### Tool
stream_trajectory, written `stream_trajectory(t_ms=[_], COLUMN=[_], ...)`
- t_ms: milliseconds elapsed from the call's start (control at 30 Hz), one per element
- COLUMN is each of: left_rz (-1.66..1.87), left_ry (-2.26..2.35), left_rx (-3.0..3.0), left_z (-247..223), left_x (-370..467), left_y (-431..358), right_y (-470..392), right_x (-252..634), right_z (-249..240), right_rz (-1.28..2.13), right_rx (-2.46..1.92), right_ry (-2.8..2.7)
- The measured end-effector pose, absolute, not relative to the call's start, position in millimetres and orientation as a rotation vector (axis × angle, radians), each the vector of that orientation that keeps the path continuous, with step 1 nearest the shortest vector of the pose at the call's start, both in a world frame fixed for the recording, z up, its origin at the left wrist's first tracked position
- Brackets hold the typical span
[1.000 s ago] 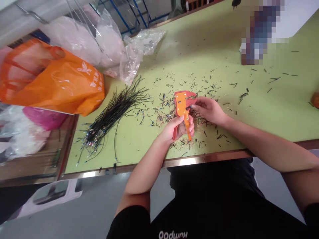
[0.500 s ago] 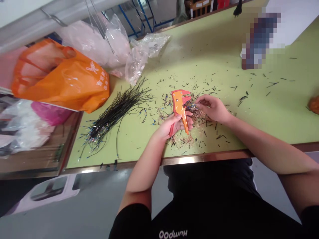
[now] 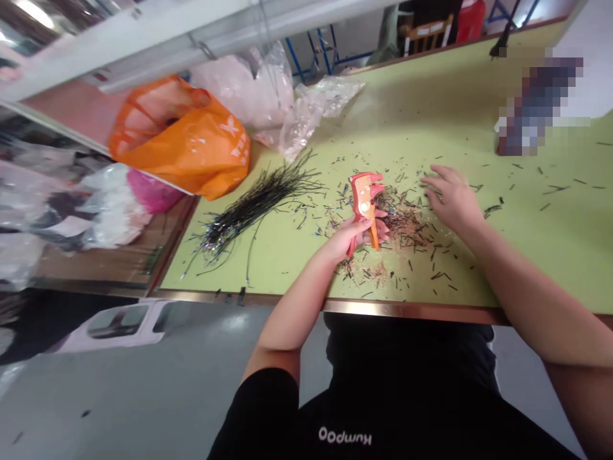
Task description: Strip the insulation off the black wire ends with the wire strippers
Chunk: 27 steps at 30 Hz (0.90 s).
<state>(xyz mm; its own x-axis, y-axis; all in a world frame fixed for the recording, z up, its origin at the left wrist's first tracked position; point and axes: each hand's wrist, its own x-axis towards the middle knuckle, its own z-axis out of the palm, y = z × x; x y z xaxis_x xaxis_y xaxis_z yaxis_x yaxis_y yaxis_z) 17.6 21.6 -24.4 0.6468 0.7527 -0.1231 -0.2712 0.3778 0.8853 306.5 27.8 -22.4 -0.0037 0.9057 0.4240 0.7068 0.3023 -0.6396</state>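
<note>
My left hand (image 3: 357, 235) is wrapped round the handles of an orange and red wire stripper (image 3: 364, 198), whose jaws point up and to the right. Just right of the tool lies a heap of copper strands and black wire scraps (image 3: 407, 223). My right hand (image 3: 453, 197) is over the scattered bits beyond that heap, fingers spread, and nothing shows in them. Left of the tool, a bundle of black wires (image 3: 261, 203) lies on the table, blue tips showing toward its lower left end.
An orange bag (image 3: 191, 150) and clear plastic bags (image 3: 306, 118) sit at the back left of the green table (image 3: 421, 118). A black plug (image 3: 498, 48) is at the far edge, near a blurred-out object (image 3: 541, 105). A pale plastic stool (image 3: 115, 329) stands below.
My right hand has moved right, away from the wire stripper, and its fingers have spread from a pinch. My left hand still holds the tool. The whole view has shifted.
</note>
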Motion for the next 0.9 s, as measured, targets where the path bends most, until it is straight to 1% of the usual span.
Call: stream_trajectory(t_ms=[100,267,400,600,700,767,900], left_rz=[0.759,0.82,0.882,0.952,0.918,0.9,0.88], left_ry=[0.584,0.579,0.607,0.657,0.634,0.62,0.684], left_rx=[0.946,0.937,1.045,1.21,1.193,1.125,1.109], left_z=[-26,-29,-33,-36,-36,-38,-42], left_x=[21,23,24,40,55,66,79], left_y=[26,33,36,40,39,38,39], right_y=[25,-3,-14,-18,-18,-17,-12], right_x=[299,265,251,238,233,233,238], right_z=[-26,-12,-6,-11,-13,-15,-17], right_rz=[0.372,0.522,0.663,1.159,1.318,1.359,1.278], right_rx=[-1.453,-1.119,-1.097,-1.042,-0.969,-0.956,-1.062], right_ry=[-1.81,-1.948,-1.97,-1.728,-1.673,-1.672,-1.622])
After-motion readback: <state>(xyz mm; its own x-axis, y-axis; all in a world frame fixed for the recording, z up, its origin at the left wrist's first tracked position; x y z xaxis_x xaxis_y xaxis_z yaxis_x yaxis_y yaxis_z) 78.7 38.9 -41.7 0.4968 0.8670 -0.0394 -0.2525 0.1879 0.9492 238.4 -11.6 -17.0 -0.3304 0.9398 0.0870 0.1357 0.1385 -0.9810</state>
